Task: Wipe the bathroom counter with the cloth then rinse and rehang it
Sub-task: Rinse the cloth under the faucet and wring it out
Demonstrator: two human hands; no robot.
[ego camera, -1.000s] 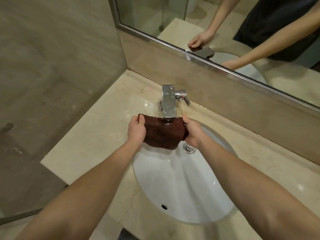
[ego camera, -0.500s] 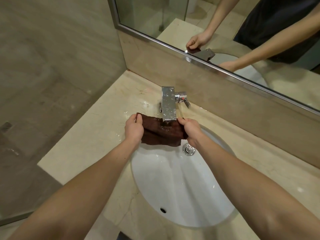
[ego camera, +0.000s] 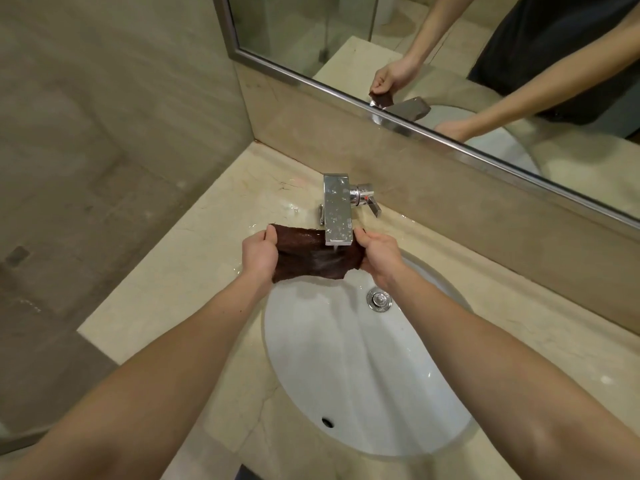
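White oval sink (ego camera: pixel 363 393), smooth and glossy, sits sunk in the cream marble counter (ego camera: pixel 166 296). At its far rim the left hand (ego camera: pixel 258 252) and right hand (ego camera: pixel 381 256) each pinch an end of the dark brown fuzzy cloth (ego camera: pixel 311 258) — stretched under the boxy chrome tap (ego camera: pixel 336 209), water running.

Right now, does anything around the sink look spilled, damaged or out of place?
Only water: small puddles and droplets sit on the counter left of the faucet and beside the left hand. The left and right hand stretch the cloth under the stream. Nothing looks damaged.
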